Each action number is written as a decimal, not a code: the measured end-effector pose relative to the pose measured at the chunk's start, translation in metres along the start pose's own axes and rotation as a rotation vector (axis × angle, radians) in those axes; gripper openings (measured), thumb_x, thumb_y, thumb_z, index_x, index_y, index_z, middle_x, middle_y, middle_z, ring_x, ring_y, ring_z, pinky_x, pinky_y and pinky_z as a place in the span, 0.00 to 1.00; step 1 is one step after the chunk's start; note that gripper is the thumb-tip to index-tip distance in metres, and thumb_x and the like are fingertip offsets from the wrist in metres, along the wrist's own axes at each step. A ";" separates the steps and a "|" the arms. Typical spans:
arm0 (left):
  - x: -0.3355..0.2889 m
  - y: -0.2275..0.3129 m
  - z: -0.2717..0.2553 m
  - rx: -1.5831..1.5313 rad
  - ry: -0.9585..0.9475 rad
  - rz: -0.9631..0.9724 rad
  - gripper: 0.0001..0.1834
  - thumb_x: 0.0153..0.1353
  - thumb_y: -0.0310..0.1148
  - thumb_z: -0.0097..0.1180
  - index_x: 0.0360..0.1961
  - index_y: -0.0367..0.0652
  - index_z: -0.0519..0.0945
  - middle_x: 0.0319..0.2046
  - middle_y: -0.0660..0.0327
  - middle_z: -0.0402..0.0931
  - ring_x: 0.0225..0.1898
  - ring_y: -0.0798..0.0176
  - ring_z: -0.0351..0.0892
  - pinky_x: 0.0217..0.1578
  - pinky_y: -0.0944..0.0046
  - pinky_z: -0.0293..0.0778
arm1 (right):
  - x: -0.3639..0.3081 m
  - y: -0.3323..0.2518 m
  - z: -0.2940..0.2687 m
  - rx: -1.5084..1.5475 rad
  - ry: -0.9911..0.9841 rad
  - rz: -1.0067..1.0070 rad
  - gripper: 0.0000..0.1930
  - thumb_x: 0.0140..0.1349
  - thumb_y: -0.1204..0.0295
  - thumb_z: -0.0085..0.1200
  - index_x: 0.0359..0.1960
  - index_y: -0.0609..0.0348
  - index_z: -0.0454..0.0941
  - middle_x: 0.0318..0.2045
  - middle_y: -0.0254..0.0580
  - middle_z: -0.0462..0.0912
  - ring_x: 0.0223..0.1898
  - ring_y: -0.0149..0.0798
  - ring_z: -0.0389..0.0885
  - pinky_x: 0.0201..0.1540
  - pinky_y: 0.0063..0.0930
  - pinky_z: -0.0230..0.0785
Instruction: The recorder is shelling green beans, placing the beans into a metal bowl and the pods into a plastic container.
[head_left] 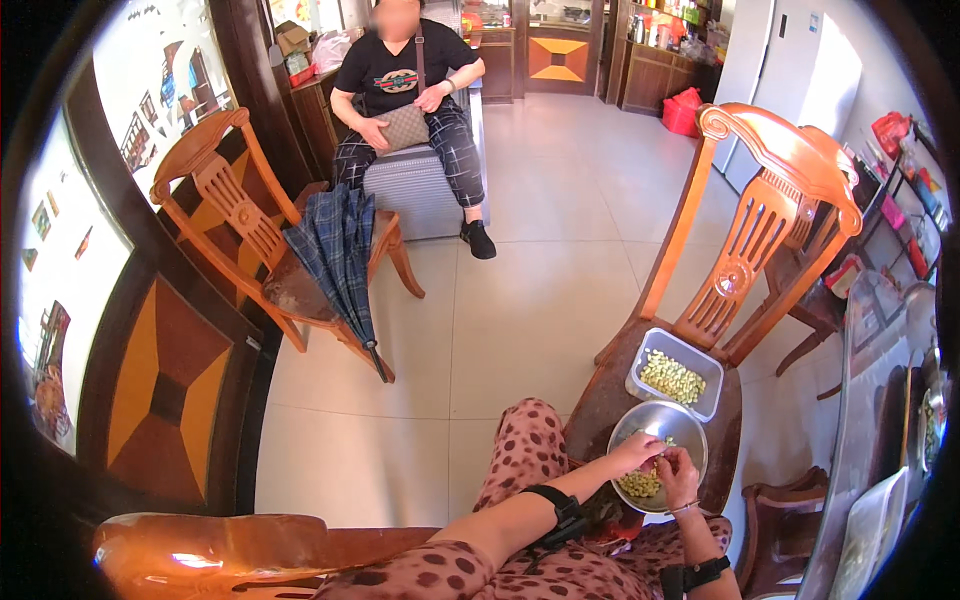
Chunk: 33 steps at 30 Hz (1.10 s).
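Observation:
Both my hands meet over a round metal bowl (697, 425) on the wooden seat of a chair. Pale green beans (640, 484) lie in the bowl below my fingers. My left hand (637, 455) reaches in from the left with its fingers pinched together. Close against it, my right hand (680, 476) is also closed in a pinch. Whatever sits between the fingertips is too small to make out. Just beyond the bowl stands a clear plastic container (712, 388) holding more shelled green beans (672, 377).
The chair (735, 270) has a tall carved back behind the container. At left, a folded plaid umbrella (335, 250) leans on another chair (235, 200). A seated person holds a bag (403, 128) farther off. A glass-edged table (860, 440) runs along the right.

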<state>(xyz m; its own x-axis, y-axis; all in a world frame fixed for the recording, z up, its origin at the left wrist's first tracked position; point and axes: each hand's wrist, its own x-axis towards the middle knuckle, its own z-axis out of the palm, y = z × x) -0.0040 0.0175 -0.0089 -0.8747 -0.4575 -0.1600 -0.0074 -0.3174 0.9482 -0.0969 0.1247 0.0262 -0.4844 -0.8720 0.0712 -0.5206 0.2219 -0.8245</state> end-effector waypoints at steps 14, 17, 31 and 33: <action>-0.002 -0.005 -0.003 -0.348 -0.070 -0.106 0.10 0.52 0.34 0.52 0.30 0.38 0.72 0.20 0.63 0.70 0.20 0.71 0.70 0.20 0.74 0.66 | 0.000 -0.018 -0.010 -0.022 0.055 -0.034 0.07 0.50 0.78 0.50 0.32 0.61 0.75 0.21 0.39 0.71 0.21 0.31 0.71 0.23 0.22 0.65; -0.003 -0.002 -0.002 -0.465 -0.018 -0.138 0.09 0.50 0.32 0.53 0.29 0.38 0.71 0.20 0.64 0.69 0.19 0.71 0.70 0.21 0.73 0.66 | 0.000 -0.015 -0.012 -0.143 0.065 -0.099 0.07 0.49 0.79 0.50 0.32 0.61 0.75 0.22 0.42 0.72 0.22 0.34 0.72 0.26 0.24 0.66; 0.002 -0.013 -0.007 -0.535 -0.084 -0.118 0.07 0.57 0.34 0.44 0.29 0.42 0.68 0.19 0.65 0.66 0.18 0.70 0.66 0.17 0.73 0.61 | -0.004 -0.001 -0.002 0.026 0.103 -0.023 0.04 0.57 0.75 0.41 0.27 0.61 0.65 0.15 0.35 0.69 0.15 0.25 0.68 0.17 0.18 0.62; 0.000 -0.009 -0.005 -0.506 -0.057 -0.126 0.07 0.57 0.34 0.43 0.29 0.42 0.68 0.19 0.65 0.66 0.18 0.70 0.66 0.17 0.73 0.61 | -0.003 0.002 -0.002 0.020 0.098 -0.037 0.05 0.58 0.74 0.40 0.26 0.61 0.64 0.15 0.34 0.68 0.15 0.24 0.67 0.17 0.18 0.62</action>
<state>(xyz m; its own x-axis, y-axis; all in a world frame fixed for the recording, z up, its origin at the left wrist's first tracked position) -0.0015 0.0165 -0.0182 -0.9071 -0.3485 -0.2360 0.1084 -0.7352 0.6691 -0.0981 0.1284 0.0254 -0.5321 -0.8322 0.1557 -0.5255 0.1804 -0.8314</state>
